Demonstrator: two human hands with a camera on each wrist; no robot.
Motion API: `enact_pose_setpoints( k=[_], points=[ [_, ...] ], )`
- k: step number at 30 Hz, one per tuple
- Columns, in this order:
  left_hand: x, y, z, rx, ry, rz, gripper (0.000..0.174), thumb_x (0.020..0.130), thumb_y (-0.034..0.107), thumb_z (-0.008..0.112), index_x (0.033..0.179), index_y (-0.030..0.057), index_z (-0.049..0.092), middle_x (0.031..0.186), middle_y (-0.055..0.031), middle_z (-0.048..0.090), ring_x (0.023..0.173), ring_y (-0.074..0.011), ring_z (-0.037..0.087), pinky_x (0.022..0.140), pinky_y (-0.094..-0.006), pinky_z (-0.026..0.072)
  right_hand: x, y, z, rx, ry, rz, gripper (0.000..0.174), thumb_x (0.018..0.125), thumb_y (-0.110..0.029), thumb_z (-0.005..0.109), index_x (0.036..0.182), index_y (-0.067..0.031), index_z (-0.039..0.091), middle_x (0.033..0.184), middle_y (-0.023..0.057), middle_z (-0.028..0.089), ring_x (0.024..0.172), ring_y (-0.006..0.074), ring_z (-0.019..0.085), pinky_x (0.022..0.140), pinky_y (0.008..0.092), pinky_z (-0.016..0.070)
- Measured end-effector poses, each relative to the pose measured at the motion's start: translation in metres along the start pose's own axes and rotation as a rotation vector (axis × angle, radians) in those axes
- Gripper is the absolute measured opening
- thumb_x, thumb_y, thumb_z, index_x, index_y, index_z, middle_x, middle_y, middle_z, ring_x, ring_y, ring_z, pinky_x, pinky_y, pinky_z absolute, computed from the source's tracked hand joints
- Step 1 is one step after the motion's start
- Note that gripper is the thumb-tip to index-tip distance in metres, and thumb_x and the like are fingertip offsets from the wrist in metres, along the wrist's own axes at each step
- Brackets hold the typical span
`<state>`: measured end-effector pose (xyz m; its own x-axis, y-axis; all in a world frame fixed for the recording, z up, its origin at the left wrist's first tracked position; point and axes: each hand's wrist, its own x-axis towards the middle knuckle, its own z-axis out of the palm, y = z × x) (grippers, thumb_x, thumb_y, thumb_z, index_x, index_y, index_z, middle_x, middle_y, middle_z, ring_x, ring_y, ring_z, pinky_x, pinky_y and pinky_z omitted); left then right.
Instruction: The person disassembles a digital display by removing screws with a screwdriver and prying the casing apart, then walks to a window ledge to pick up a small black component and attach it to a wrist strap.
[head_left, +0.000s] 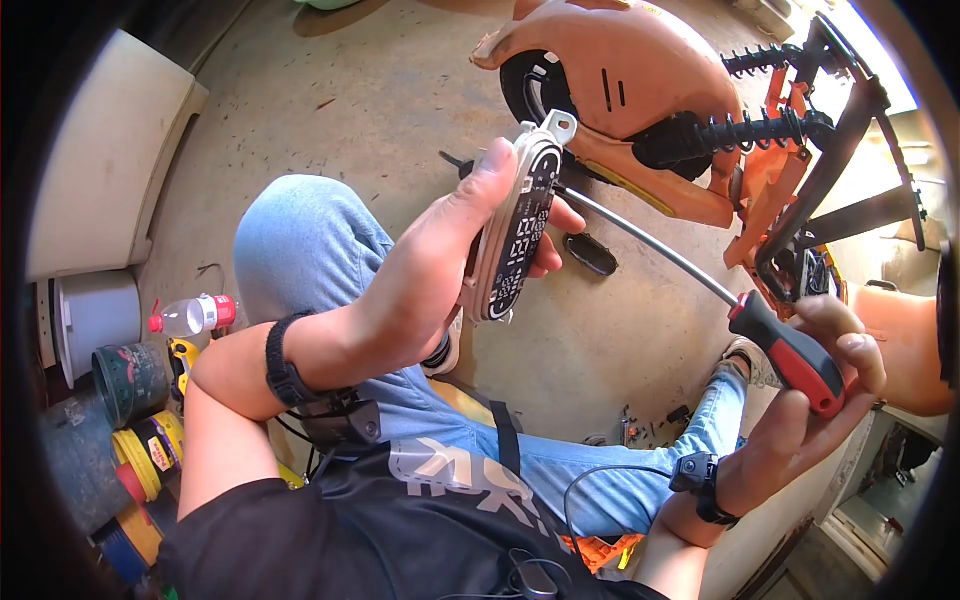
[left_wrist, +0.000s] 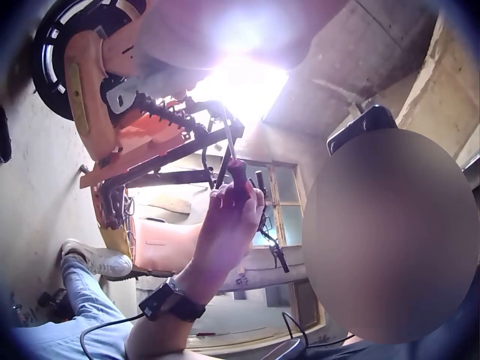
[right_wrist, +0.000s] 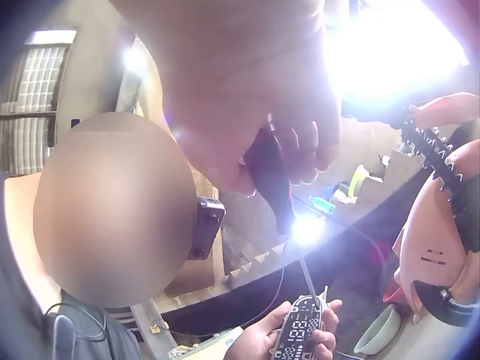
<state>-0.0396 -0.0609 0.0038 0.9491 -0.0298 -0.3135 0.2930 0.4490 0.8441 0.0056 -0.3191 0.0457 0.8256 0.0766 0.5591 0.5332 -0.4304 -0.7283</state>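
My left hand (head_left: pixel 430 255) grips an oval digital display panel (head_left: pixel 520 235) with a pale casing, thumb along its near side and fingertips showing at the far edge. Its dark face carries white numerals, and a mounting tab with a hole sticks out at the top. My right hand (head_left: pixel 815 400) holds a screwdriver (head_left: pixel 785 355) by its red and black handle. The long metal shaft reaches left, its tip right at the panel's edge near the tab. In the right wrist view the shaft (right_wrist: pixel 306 274) meets the upper end of the panel (right_wrist: pixel 296 330).
An orange scooter body (head_left: pixel 640 90) with black shock absorbers (head_left: pixel 770 130) lies ahead on the concrete floor. A dark oval piece (head_left: pixel 590 254) lies below the panel. At left are a plastic bottle (head_left: pixel 195 315), a dark bucket (head_left: pixel 130 380) and a white cabinet (head_left: pixel 110 150).
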Motion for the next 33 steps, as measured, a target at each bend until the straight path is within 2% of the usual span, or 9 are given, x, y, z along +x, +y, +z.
enact_pose_setpoints(
  k=[4,7,13,17,19,22,25,28,33],
  points=[
    [0.000,-0.002,0.001,-0.014,-0.015,-0.012,0.064,0.107,0.053,0.026,0.148,0.0065,0.040,0.114,-0.0109,0.065,0.092,-0.0151,0.064,0.088,-0.0299,0.0515,-0.001,0.001,-0.007,0.231,-0.034,0.069,0.074,0.087,-0.070,0.061,0.127,-0.0089,0.046,0.115,0.0249,0.062,0.077,0.0164,0.059,0.072,0.0246,0.0496],
    [0.001,-0.001,0.002,-0.026,-0.025,-0.018,0.063,0.107,0.053,0.026,0.147,0.0062,0.041,0.114,-0.0118,0.065,0.092,-0.0155,0.064,0.088,-0.0306,0.0516,-0.004,-0.006,-0.014,0.102,-0.032,0.192,0.070,0.088,-0.065,0.064,0.126,-0.0092,0.046,0.114,0.0236,0.061,0.077,0.0160,0.059,0.070,0.0247,0.0489],
    [0.000,0.000,0.002,-0.041,-0.019,-0.018,0.063,0.107,0.053,0.027,0.146,0.0057,0.042,0.114,-0.0127,0.065,0.091,-0.0161,0.065,0.089,-0.0308,0.0517,0.001,-0.004,-0.007,0.138,-0.018,0.004,0.064,0.087,-0.054,0.071,0.124,-0.0099,0.045,0.111,0.0213,0.061,0.074,0.0156,0.059,0.067,0.0250,0.0474],
    [0.001,0.000,0.001,-0.043,-0.014,-0.025,0.062,0.107,0.053,0.027,0.146,0.0056,0.042,0.114,-0.0126,0.065,0.092,-0.0162,0.065,0.089,-0.0309,0.0517,0.001,-0.003,-0.009,0.141,-0.065,-0.021,0.063,0.087,-0.055,0.070,0.124,-0.0103,0.045,0.111,0.0210,0.061,0.073,0.0152,0.057,0.068,0.0248,0.0472],
    [0.001,0.000,0.002,-0.039,-0.009,-0.025,0.063,0.107,0.053,0.027,0.146,0.0057,0.042,0.114,-0.0127,0.065,0.092,-0.0163,0.065,0.089,-0.0309,0.0517,-0.001,-0.004,-0.009,0.357,-0.087,0.106,0.061,0.088,-0.053,0.070,0.124,-0.0099,0.045,0.111,0.0206,0.061,0.072,0.0150,0.055,0.069,0.0251,0.0467],
    [0.000,0.000,0.002,-0.027,-0.008,-0.027,0.063,0.107,0.053,0.027,0.146,0.0056,0.042,0.115,-0.0128,0.065,0.092,-0.0165,0.065,0.089,-0.0311,0.0516,-0.004,-0.003,-0.009,0.227,0.025,0.191,0.064,0.088,-0.057,0.069,0.123,-0.0092,0.045,0.111,0.0208,0.061,0.071,0.0140,0.052,0.070,0.0241,0.0457],
    [0.000,0.001,0.001,-0.030,-0.011,-0.025,0.063,0.107,0.052,0.027,0.146,0.0052,0.042,0.115,-0.0131,0.065,0.092,-0.0167,0.065,0.090,-0.0315,0.0515,0.001,-0.007,-0.002,0.027,0.046,0.062,0.068,0.088,-0.062,0.067,0.124,-0.0085,0.046,0.112,0.0213,0.061,0.070,0.0127,0.052,0.068,0.0227,0.0448],
    [0.000,0.001,0.001,-0.036,-0.010,-0.020,0.063,0.107,0.052,0.027,0.146,0.0048,0.042,0.115,-0.0132,0.065,0.092,-0.0168,0.064,0.090,-0.0317,0.0515,0.005,-0.003,-0.006,0.024,-0.025,-0.038,0.069,0.088,-0.065,0.064,0.125,-0.0084,0.046,0.112,0.0211,0.061,0.071,0.0115,0.052,0.068,0.0218,0.0443],
    [0.001,0.000,0.002,-0.037,-0.011,-0.027,0.063,0.107,0.052,0.027,0.146,0.0050,0.042,0.114,-0.0132,0.065,0.092,-0.0167,0.064,0.090,-0.0315,0.0515,-0.002,0.000,-0.006,0.138,0.025,0.080,0.067,0.090,-0.062,0.064,0.125,-0.0080,0.045,0.110,0.0210,0.062,0.070,0.0112,0.053,0.064,0.0215,0.0446]
  ],
)
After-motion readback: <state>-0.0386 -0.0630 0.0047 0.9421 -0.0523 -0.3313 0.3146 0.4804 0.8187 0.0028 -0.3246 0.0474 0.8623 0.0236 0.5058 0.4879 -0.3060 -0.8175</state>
